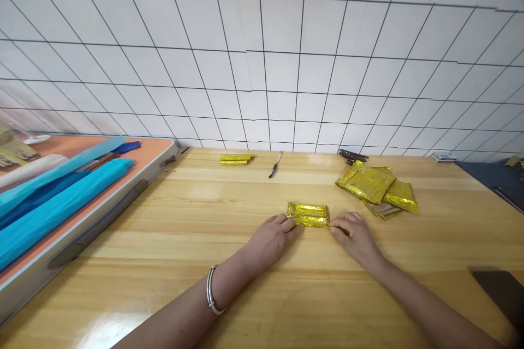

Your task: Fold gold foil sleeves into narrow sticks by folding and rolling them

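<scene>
A gold foil packet [309,210], folded lengthwise, lies on the wooden table [196,240] between the two hands. The fingers of my left hand [275,240] are together on its lower left corner, the thumb along the near edge. At the packet's lower right corner, my right hand [352,233] has thumb and fingers pinched on what looks like the corner of the foil. A silver bangle [210,290] circles the left wrist. Flat gold packets [370,182] are piled behind and to the right of my right hand.
Narrow folded gold strips [235,159] and a pen [275,164] lie near the tiled wall. A black clip-like object [350,156] sits behind the pile. Blue rolls [73,196] rest on an orange surface at left. A dark flat object [501,292] is at right.
</scene>
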### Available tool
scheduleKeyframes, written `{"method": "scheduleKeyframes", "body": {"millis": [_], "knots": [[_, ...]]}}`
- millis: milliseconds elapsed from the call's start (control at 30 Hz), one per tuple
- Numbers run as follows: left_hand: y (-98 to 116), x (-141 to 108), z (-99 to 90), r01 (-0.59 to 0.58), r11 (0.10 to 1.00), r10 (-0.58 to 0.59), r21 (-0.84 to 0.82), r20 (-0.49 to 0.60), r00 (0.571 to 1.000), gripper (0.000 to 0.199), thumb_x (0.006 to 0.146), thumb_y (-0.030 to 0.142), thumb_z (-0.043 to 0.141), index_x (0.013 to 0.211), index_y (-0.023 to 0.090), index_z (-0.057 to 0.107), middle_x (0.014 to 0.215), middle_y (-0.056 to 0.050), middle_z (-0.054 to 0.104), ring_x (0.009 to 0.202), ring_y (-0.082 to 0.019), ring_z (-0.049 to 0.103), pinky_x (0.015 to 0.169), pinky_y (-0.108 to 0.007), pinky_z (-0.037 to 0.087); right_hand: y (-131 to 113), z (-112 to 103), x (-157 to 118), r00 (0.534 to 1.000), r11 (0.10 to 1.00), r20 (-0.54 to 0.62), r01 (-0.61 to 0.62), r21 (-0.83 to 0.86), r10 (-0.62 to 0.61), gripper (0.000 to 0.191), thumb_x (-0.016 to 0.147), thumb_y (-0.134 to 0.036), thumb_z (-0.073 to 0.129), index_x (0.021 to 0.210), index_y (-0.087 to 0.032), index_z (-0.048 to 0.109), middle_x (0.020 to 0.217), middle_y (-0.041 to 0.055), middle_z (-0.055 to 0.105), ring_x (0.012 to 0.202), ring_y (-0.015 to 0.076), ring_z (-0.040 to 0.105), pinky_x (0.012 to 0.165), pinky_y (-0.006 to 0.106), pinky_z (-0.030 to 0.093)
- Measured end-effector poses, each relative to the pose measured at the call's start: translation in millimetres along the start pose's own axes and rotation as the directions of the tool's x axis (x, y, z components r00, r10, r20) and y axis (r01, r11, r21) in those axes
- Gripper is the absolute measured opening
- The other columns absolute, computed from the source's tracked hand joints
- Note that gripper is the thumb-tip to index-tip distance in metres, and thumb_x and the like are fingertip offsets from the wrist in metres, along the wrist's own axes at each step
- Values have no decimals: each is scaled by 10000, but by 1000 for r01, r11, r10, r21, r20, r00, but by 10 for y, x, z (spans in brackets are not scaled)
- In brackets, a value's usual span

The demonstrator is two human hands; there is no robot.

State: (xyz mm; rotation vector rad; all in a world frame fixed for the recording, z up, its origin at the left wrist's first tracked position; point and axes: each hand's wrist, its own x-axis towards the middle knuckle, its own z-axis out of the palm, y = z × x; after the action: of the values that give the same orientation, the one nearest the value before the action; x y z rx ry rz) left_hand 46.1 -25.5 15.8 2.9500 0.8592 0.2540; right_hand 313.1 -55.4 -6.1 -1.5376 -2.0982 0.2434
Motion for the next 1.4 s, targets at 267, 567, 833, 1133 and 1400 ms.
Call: {"method": "scheduleKeyframes", "body": {"millis": [267, 567, 833, 1133, 1400], "knots": [[-23, 2, 19, 3, 1000, -4, 25, 21, 1000, 431, 893, 171, 398, 1319, 228, 368, 1047, -68, 560, 924, -188, 474, 831, -307, 385, -19, 48, 144, 997, 995, 0, -73, -68, 73, 100, 749, -254, 544, 673, -230, 604, 719, 15, 583, 725, 177, 483, 659, 297, 337], [35, 14, -36, -4, 997, 2, 71, 30, 1000, 419, 877, 154, 417, 1290, 224, 394, 1185, -74, 522, 985, -178, 483, 819, -296, 361, -41, 97, 88, 997, 992, -60, -58, -109, 52, 73, 764, -221, 566, 825, -230, 604, 841, 32, 582, 815, 198, 484, 711, 321, 353], [-14, 17, -15, 0, 998, -3, 63, 40, 999, 407, 887, 172, 417, 1287, 243, 409, 1174, -68, 541, 995, -175, 482, 821, -291, 362, -311, 5, -16, 955, 906, 180, 283, -315, -236, 348, 865, -143, 469, 1154, -309, 570, 1026, 68, 607, 1006, 247, 443, 819, 394, 334], [-34, 12, -62, -5, 998, 5, 61, -4, 1000, 348, 913, 193, 391, 1246, 264, 464, 1162, -51, 561, 995, -166, 477, 838, -276, 376, 18, 2, -98, 982, 959, 69, 186, -212, -175, 415, 809, -105, 482, 1121, -344, 613, 1041, 42, 607, 1010, 234, 458, 813, 384, 397], [-123, 51, 23, -71, 997, 72, 21, -57, 996, 318, 937, 216, 355, 1228, 240, 481, 1105, -58, 576, 1040, -175, 470, 887, -308, 394, -47, -120, -69, 973, 941, 125, 221, -256, -194, 379, 772, -138, 499, 1087, -294, 640, 1058, 73, 587, 1099, 261, 426, 855, 415, 406]]}}
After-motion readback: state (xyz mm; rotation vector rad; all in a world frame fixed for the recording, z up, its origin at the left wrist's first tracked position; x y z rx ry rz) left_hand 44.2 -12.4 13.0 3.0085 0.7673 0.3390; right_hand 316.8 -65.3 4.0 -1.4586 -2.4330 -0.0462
